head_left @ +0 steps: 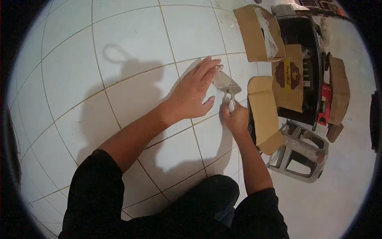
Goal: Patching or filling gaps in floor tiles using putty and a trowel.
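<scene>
In my right hand (237, 119) is a putty knife (227, 83), gripped by its pale handle. Its wide metal blade has whitish residue on it and points up and to the left. My left hand (193, 88) lies palm down on or just over the white tiles (131, 36), fingers stretched and thumb spread apart. White smears mark its fingers. The fingertips are beside the blade's far corner; whether they touch it I cannot tell.
To the right are an open cardboard box (252, 38) with clear plastic inside, a folded cardboard piece (263, 111), a printed brown box (288, 79) and a red package (325, 104). Below them stands a grey plastic stool (306, 153). My knee (215, 191) is at the lower middle.
</scene>
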The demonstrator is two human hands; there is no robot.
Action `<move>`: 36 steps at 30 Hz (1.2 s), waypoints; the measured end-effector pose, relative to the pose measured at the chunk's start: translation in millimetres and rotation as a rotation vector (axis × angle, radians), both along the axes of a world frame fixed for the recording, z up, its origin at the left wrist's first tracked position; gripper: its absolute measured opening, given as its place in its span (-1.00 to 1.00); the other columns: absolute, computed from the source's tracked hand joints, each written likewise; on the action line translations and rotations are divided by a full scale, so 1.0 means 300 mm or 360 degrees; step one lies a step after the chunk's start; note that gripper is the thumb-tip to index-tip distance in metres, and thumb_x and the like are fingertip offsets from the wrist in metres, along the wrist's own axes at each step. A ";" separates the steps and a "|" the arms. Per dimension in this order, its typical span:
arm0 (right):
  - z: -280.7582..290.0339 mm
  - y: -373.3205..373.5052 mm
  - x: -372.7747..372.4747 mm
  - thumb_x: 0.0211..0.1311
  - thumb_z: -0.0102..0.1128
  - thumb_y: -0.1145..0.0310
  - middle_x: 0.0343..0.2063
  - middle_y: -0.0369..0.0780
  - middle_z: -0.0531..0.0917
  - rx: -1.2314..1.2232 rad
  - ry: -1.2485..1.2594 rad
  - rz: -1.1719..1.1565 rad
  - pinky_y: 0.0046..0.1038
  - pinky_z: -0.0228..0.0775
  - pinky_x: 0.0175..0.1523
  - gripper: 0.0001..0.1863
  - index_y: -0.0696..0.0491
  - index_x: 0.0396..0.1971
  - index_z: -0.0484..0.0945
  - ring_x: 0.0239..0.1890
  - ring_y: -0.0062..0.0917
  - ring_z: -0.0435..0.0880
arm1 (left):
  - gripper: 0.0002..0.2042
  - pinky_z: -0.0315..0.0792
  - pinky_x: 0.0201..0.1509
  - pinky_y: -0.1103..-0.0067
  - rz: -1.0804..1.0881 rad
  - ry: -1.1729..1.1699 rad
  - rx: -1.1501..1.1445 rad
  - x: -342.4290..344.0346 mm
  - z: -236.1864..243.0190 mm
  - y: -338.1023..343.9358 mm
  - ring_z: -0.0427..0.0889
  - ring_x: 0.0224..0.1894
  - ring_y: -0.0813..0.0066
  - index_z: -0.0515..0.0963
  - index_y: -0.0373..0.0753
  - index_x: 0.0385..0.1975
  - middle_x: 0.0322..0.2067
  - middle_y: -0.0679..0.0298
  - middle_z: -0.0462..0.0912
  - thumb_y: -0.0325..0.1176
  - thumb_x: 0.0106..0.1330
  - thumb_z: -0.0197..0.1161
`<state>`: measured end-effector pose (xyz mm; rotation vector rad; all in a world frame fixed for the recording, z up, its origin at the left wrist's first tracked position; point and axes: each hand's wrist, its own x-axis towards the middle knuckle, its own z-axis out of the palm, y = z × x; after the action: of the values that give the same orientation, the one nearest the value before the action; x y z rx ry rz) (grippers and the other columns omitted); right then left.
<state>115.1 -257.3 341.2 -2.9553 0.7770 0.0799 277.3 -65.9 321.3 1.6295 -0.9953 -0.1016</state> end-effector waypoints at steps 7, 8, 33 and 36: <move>0.047 -0.004 0.065 0.18 0.27 0.24 -0.55 0.03 0.68 0.0063 0.0070 -0.0118 -0.16 0.55 -0.31 -0.76 0.12 -0.35 0.71 -0.48 -0.03 0.71 | -0.26 0.21 0.51 0.17 -0.0022 -0.0052 -0.0091 0.019 0.025 0.003 0.22 0.43 -0.16 0.27 -0.37 0.29 0.34 -0.03 0.25 -0.47 0.02 0.38; 0.034 -0.006 0.051 0.18 0.27 0.24 -0.55 0.03 0.68 0.0056 0.0075 -0.0126 -0.16 0.55 -0.31 -0.76 0.12 -0.35 0.71 -0.48 -0.03 0.71 | -0.26 0.21 0.51 0.17 -0.0029 -0.0046 -0.0098 0.018 0.018 0.000 0.22 0.43 -0.16 0.27 -0.37 0.29 0.34 -0.03 0.25 -0.47 0.02 0.38; 0.034 0.018 0.026 0.14 0.31 0.10 -0.50 0.08 0.69 0.0214 0.0011 -0.0112 -0.08 0.56 -0.25 -0.65 0.08 -0.26 0.70 -0.37 0.04 0.71 | -0.24 0.16 0.54 0.15 -0.0071 -0.0021 0.0025 -0.001 0.004 0.001 0.15 0.46 -0.19 0.24 -0.39 0.30 0.39 -0.01 0.17 -0.43 0.04 0.39; 0.036 -0.013 0.023 0.15 0.29 0.09 -0.52 0.09 0.68 0.0108 0.0033 -0.0102 -0.08 0.57 -0.23 -0.63 0.11 -0.26 0.70 -0.37 0.05 0.72 | -0.23 0.15 0.55 0.15 -0.0091 -0.0001 -0.0001 -0.004 0.013 -0.005 0.14 0.46 -0.19 0.24 -0.39 0.30 0.39 -0.02 0.18 -0.44 0.03 0.40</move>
<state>122.1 -261.2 351.9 -2.8678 0.8530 0.1307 276.2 -67.5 325.2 1.6006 -1.0423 -0.1395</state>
